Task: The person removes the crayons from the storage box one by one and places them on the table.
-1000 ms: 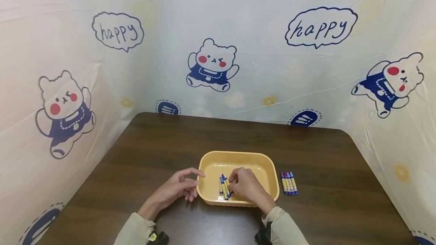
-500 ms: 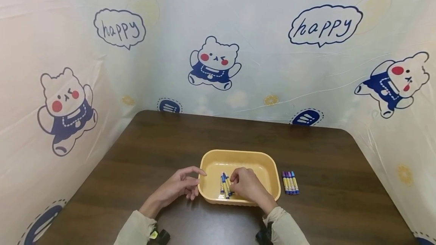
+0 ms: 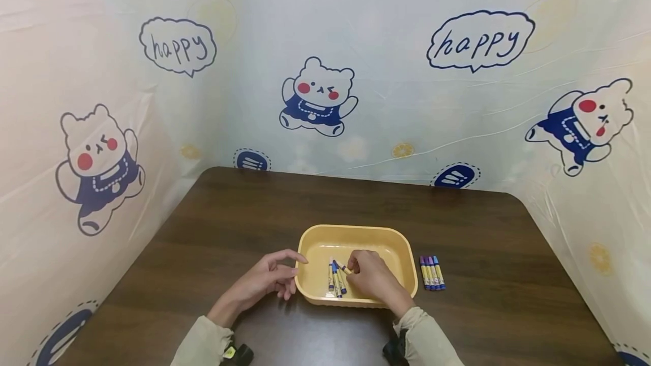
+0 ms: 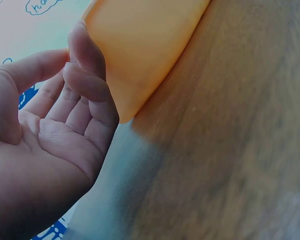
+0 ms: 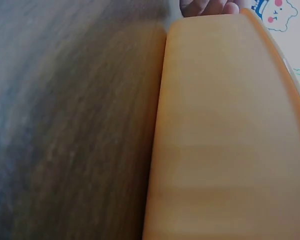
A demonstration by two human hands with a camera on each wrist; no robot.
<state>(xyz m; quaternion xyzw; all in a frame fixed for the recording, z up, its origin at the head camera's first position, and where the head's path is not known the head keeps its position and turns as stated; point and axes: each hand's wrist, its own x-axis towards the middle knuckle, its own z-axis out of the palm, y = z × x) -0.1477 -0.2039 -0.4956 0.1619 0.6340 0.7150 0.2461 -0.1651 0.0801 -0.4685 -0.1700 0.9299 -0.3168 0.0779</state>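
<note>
A yellow plastic tray [image 3: 396, 244] sits on the dark wooden table [image 3: 229, 225]. Several blue-and-yellow markers [image 3: 334, 279] lie inside it on the left. My right hand [image 3: 370, 277] is inside the tray, fingers curled, pinching one marker [image 3: 346, 269] by its end beside the others. My left hand [image 3: 268, 278] rests against the tray's outer left wall [image 4: 140, 50], its loosely curled fingers [image 4: 90, 75] touching the wall and the thumb near the rim. The right wrist view shows only the tray's near wall [image 5: 230, 130] and the left hand's fingertips [image 5: 210, 6].
A neat row of several more markers [image 3: 432, 273] lies on the table just right of the tray. Cartoon-bear plastic sheeting [image 3: 317, 95] walls in the table at the back and on both sides.
My right hand's fingers have shifted slightly right, drawing one marker away from the bunch in the tray. The left hand has stayed against the tray's wall.
</note>
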